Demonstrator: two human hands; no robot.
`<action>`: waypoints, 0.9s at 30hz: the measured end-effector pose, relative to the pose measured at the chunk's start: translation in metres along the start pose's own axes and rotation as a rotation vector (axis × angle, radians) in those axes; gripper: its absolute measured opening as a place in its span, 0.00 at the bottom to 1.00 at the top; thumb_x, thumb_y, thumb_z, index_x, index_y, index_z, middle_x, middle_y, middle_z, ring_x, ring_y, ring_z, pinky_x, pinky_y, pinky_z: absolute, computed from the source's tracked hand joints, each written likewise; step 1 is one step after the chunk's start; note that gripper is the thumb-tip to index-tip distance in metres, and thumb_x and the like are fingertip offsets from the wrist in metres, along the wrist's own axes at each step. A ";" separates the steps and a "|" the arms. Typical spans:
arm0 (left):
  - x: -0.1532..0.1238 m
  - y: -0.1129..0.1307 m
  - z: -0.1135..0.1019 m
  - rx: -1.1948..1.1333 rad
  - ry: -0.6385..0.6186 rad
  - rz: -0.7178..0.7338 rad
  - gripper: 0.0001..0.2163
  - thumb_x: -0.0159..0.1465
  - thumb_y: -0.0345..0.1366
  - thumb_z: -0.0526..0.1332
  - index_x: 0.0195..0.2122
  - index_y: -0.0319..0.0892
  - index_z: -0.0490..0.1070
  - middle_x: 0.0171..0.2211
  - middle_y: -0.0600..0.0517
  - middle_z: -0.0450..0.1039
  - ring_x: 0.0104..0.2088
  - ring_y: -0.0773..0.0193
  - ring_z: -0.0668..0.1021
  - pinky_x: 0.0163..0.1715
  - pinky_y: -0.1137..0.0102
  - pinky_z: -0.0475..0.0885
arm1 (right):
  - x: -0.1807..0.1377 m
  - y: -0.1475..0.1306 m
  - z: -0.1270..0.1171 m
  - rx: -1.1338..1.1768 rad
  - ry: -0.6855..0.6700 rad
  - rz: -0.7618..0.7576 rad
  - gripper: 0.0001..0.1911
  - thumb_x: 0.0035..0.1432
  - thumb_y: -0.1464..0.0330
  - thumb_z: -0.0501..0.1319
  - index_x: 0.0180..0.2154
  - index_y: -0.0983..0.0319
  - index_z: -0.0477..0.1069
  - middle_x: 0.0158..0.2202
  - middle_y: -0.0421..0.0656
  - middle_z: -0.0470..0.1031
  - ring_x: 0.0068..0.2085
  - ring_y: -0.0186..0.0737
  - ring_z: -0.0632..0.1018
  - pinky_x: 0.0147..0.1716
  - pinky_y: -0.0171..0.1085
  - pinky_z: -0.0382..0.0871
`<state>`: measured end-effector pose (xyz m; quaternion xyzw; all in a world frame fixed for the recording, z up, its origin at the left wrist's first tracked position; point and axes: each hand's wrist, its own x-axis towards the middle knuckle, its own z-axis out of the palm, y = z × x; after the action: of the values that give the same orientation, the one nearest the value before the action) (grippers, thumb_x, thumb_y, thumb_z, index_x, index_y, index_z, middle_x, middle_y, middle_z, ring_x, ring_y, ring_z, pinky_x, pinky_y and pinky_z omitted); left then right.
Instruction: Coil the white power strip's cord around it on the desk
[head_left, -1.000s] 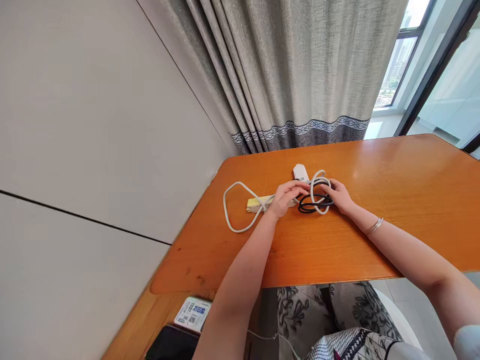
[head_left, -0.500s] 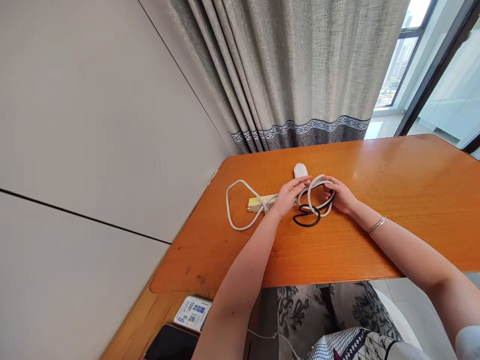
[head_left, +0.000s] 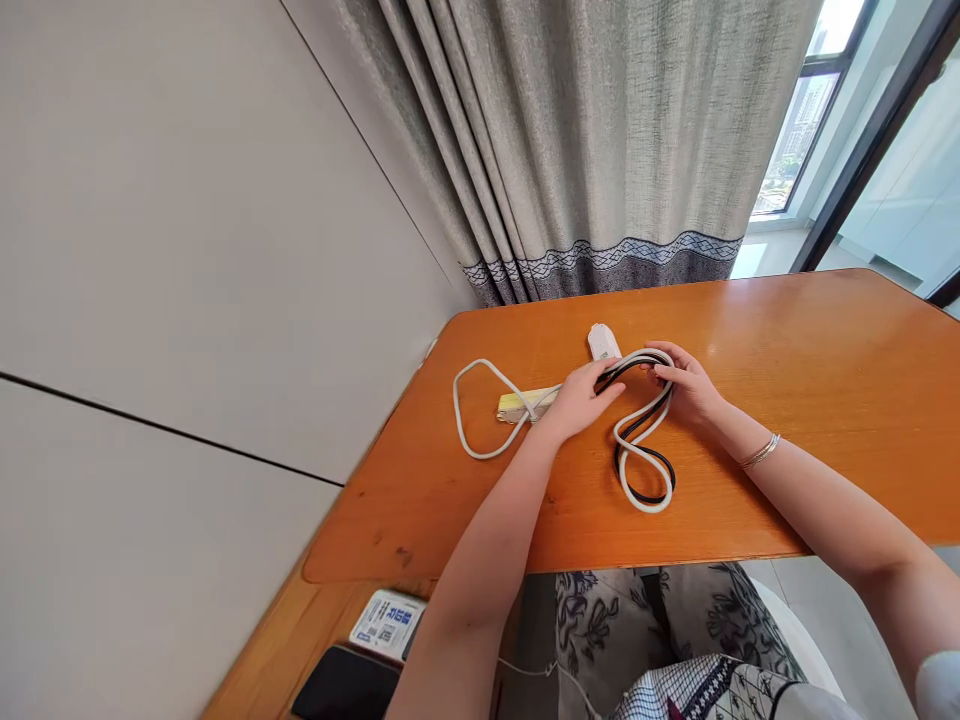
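Head view: the right hand (head_left: 686,382) holds a white cord (head_left: 654,508) and a black cord (head_left: 672,484), pinched between thumb and fingers at the bend of their shared arc, probably so that both strands run side by side. Across from it, the left hand (head_left: 581,400) is turned palm down, thumb and fingers parted with the same cords passing between; whether it grips them firmly, I cannot tell. Its place suggests a steadying role at that end of the arc.

Below the right hand, the cords drop toward the near side, cross and form a long loop over the table (head_left: 787,400), likely the slack that neither hand takes up. Just beyond the left fingers lies a white plug-like block (head_left: 602,341). A power strip (head_left: 514,405) lies partly behind the left hand, with a wide white loop (head_left: 455,410) beside it. Farther off, a phone (head_left: 346,685) and a box (head_left: 388,622) rest on a lower wooden surface (head_left: 262,655).
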<state>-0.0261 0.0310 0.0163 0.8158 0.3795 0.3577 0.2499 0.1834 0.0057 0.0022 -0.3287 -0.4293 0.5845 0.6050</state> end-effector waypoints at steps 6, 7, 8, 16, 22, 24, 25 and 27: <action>0.000 -0.007 0.004 0.175 0.107 0.021 0.09 0.66 0.33 0.61 0.47 0.43 0.76 0.45 0.45 0.81 0.46 0.56 0.81 0.49 0.61 0.76 | 0.001 0.000 -0.004 0.044 -0.085 0.138 0.24 0.47 0.52 0.73 0.43 0.57 0.77 0.36 0.42 0.80 0.33 0.38 0.76 0.35 0.37 0.72; 0.001 -0.010 0.004 0.184 0.163 0.039 0.08 0.65 0.33 0.62 0.45 0.43 0.77 0.45 0.45 0.80 0.47 0.56 0.80 0.48 0.61 0.76 | 0.003 0.001 -0.005 0.043 -0.099 0.177 0.23 0.50 0.48 0.70 0.40 0.58 0.77 0.32 0.42 0.78 0.31 0.37 0.75 0.35 0.38 0.72; 0.002 -0.012 0.004 0.183 0.214 0.060 0.07 0.64 0.32 0.63 0.43 0.43 0.77 0.46 0.45 0.80 0.48 0.56 0.80 0.48 0.61 0.77 | 0.004 0.002 -0.007 0.038 -0.115 0.217 0.24 0.52 0.46 0.68 0.37 0.60 0.77 0.28 0.41 0.76 0.29 0.37 0.73 0.35 0.39 0.72; 0.003 -0.015 -0.008 0.077 0.454 0.068 0.08 0.65 0.37 0.59 0.37 0.43 0.77 0.37 0.48 0.80 0.39 0.60 0.79 0.37 0.67 0.74 | 0.010 0.005 -0.015 0.018 0.012 0.202 0.20 0.45 0.54 0.76 0.29 0.61 0.74 0.25 0.38 0.71 0.27 0.32 0.70 0.33 0.36 0.73; 0.003 -0.014 -0.019 -0.048 0.479 -0.077 0.09 0.60 0.42 0.61 0.31 0.43 0.76 0.28 0.51 0.77 0.28 0.64 0.74 0.30 0.69 0.68 | 0.022 0.003 -0.032 -0.048 0.282 0.060 0.19 0.46 0.52 0.74 0.31 0.58 0.74 0.29 0.41 0.75 0.33 0.38 0.75 0.31 0.37 0.74; 0.002 -0.013 -0.020 -0.085 0.384 -0.085 0.11 0.58 0.45 0.62 0.27 0.43 0.75 0.25 0.52 0.75 0.26 0.64 0.73 0.29 0.69 0.67 | 0.026 0.001 -0.040 -0.113 0.344 -0.001 0.20 0.46 0.50 0.73 0.32 0.58 0.74 0.33 0.41 0.77 0.37 0.40 0.76 0.33 0.36 0.74; 0.002 -0.012 -0.021 -0.113 0.328 -0.079 0.14 0.59 0.47 0.61 0.24 0.43 0.74 0.24 0.52 0.75 0.26 0.64 0.73 0.29 0.68 0.67 | 0.027 0.000 -0.044 -0.144 0.373 -0.022 0.21 0.45 0.50 0.73 0.32 0.57 0.74 0.35 0.42 0.77 0.38 0.40 0.76 0.33 0.36 0.73; 0.000 -0.008 -0.021 -0.167 0.215 -0.067 0.21 0.63 0.50 0.57 0.18 0.43 0.71 0.22 0.50 0.75 0.25 0.64 0.74 0.30 0.67 0.69 | 0.030 -0.002 -0.052 -0.204 0.422 -0.043 0.22 0.44 0.48 0.72 0.32 0.57 0.75 0.37 0.42 0.77 0.39 0.39 0.75 0.33 0.34 0.72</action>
<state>-0.0456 0.0387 0.0243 0.7361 0.4001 0.4648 0.2866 0.2300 0.0406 -0.0132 -0.4938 -0.3571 0.4433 0.6574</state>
